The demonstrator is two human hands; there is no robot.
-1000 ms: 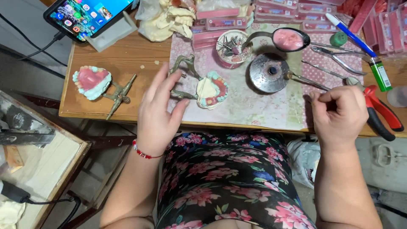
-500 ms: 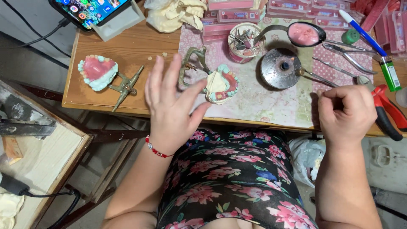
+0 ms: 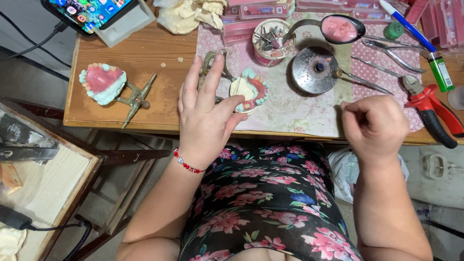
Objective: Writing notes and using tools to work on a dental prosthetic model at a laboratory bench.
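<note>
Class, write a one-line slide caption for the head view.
Left hand touches a denture model on its articulator while the right hand stays closed beside red pliers.

The worn matt wooden table (image 3: 140, 104) carries a glossy patterned plastic mat (image 3: 290, 104), a dull metal dish (image 3: 315, 70) and rough plaster casts (image 3: 188, 14).

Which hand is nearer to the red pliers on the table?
Right. The right hand is curled just left of the red pliers; the left hand is far left, by the denture model.
</note>
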